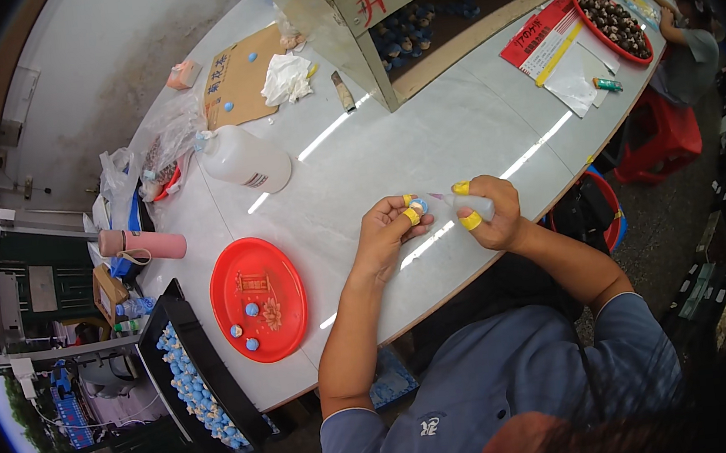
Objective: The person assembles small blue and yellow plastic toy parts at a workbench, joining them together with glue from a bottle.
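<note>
Over the table's near edge, my left hand (381, 235) pinches a small round blue piece (419, 207) between thumb and fingers. My right hand (500, 218) is closed around a small translucent squeeze bottle (481, 206). Its thin nozzle points left at the blue piece; whether the tip touches it I cannot tell. Yellow tape wraps fingertips on both hands. To the left lies a red oval tray (226, 279) with a few round blue pieces (251, 310). Beyond it, a black bin (180, 307) holds many small blue and beige pieces (195, 387).
A large white bottle (245, 161) and a pink flask (144, 245) stand on the white table (425, 142). Behind are cardboard (235, 73), crumpled tissue (286, 78) and a metal box (344, 32) with blue pieces inside. At right, a red basin (636, 53) of dark pieces sits near another person (690, 42).
</note>
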Available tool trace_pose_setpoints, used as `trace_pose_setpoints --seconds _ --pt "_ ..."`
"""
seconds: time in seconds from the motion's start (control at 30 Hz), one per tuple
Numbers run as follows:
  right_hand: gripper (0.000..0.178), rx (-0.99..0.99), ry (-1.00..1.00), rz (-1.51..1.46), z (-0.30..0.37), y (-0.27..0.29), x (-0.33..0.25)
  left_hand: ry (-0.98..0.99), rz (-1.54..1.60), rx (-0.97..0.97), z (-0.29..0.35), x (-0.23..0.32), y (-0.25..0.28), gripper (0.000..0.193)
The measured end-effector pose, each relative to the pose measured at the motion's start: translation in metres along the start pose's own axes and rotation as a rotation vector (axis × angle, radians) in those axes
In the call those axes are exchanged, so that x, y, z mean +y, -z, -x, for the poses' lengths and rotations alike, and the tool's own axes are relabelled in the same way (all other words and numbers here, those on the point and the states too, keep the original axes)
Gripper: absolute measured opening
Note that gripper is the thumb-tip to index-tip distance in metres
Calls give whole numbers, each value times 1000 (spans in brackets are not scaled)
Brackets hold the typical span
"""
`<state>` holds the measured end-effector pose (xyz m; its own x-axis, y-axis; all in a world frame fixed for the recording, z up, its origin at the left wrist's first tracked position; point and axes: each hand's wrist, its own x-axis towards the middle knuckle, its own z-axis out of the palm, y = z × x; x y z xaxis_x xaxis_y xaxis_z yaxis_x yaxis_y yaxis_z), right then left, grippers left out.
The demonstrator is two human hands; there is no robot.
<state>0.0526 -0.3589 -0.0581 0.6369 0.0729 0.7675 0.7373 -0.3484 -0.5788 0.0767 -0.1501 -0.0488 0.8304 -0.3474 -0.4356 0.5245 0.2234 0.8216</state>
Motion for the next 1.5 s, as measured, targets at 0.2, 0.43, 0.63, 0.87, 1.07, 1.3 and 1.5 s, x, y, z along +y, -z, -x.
trace_pose_setpoints --seconds 0.2,0.43,0.63,0.87,1.07,1.3,1.5 --pt "26 56 -361 -114 8 30 2 8 77 -14 -3 -1 2 24" --pt "30 142 -752 -145 17 110 40 -45 109 27 2 -3 4 25" --pt "28 569 -637 515 25 203 99 -35 123 25 4 -1 4 21" --pt "28 532 -723 812 29 245 135 -22 158 25 1 -3 1 22" --pt "49 681 -420 955 13 205 94 -24 195 38 0 0 0 27" --pt "27 175 -170 429 -89 96 104 -5 184 17 -2 2 4 23" --pt "30 -279 -275 716 -162 37 219 -49 224 -45 -3 -5 11 26"
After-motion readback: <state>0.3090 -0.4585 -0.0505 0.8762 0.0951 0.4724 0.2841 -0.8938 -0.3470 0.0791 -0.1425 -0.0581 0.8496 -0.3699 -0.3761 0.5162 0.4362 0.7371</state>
